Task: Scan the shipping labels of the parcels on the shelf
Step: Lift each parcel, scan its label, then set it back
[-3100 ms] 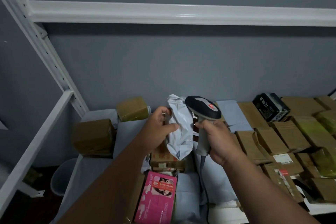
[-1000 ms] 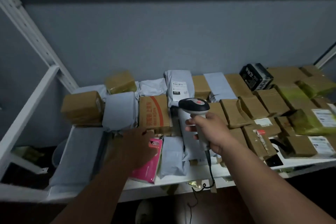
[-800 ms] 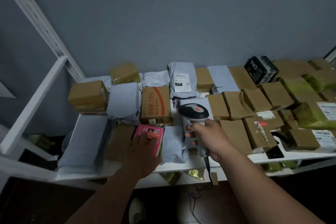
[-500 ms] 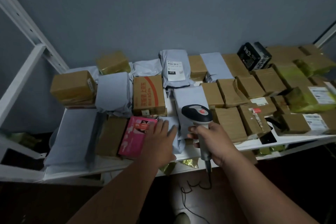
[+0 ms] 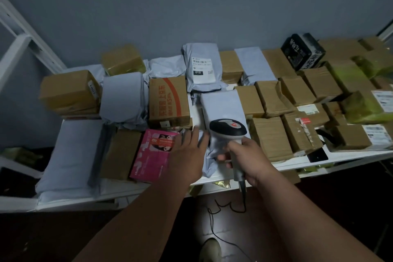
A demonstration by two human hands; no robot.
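- Reaching for the next parcel seems the step in hand; the left hand (image 5: 187,155) lies flat, fingers straight and apart, on a grey mailer bag (image 5: 212,155) at the shelf (image 5: 340,159) front, beside a pink box (image 5: 153,153).
- Next move, likely: turn the bag label-up; no label shows on it.
- The right hand (image 5: 246,159) grips the scanner (image 5: 228,132), head hovering over the bag; other parcels crowd the shelf.

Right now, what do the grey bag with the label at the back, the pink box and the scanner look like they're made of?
Grey bag: likely thin plastic film, matte, going by its soft wrinkles and folded end.
Pink box: probably printed cardboard with a slight sheen, given its flat faces and sharp edges.
Scanner: seemingly hard moulded plastic, smooth black and grey shell, held in the right hand.
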